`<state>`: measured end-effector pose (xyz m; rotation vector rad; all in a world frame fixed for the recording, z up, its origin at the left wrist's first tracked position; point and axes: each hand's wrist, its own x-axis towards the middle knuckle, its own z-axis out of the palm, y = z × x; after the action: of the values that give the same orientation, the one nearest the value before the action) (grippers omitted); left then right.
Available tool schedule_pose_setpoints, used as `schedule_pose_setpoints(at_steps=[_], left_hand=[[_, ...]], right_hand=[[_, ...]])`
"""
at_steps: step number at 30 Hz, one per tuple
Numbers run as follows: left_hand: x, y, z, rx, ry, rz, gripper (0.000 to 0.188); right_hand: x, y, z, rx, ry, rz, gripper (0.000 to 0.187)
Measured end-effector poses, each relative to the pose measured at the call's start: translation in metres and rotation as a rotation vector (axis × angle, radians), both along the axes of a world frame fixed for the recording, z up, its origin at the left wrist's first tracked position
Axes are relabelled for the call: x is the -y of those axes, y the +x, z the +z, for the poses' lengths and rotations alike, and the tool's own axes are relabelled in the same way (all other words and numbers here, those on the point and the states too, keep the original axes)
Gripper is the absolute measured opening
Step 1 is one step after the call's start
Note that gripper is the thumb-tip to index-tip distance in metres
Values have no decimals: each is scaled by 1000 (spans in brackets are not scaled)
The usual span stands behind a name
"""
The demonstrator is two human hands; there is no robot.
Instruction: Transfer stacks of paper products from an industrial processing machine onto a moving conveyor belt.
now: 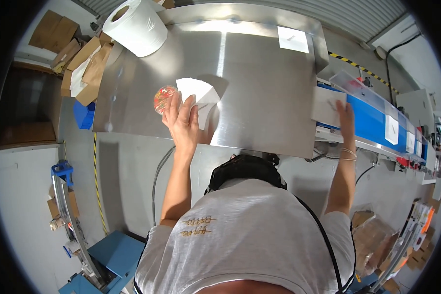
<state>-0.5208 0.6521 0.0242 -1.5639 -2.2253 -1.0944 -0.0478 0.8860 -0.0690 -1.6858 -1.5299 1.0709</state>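
Note:
My left hand is closed over the near end of a fanned stack of flat white packets on the metal table. Beside its fingers, at the left of the stack, is a small round object with a red, mottled pattern; its exact kind is unclear. Far to the right, my right hand grips the right edge of another flat white packet. This one lies where the table meets the blue conveyor belt. The thumb of that hand is hard to make out.
More white packets lie spaced along the belt, beside a clear guard. A big white roll stands at the table's far left. Another white sheet lies near the back right corner. Cardboard boxes and a blue bin stand left.

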Motion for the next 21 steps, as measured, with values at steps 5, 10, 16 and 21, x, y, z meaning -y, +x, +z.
schedule_pose_setpoints(at_steps=[5,10,16,21], left_hand=[[1,0,1,-4,-22,-6,29],[0,1,3,27,1,-39,24],[2,-2,8,-20,-53,-84,31],[5,0,17,165,-70,36,76]], right_hand=[[12,-46,47,973,659,-156,64],[47,-227,74,61,614,755,55],[68,-342,66,-181,542,1051,48],[72,-313,62,-348,182,936,43]])
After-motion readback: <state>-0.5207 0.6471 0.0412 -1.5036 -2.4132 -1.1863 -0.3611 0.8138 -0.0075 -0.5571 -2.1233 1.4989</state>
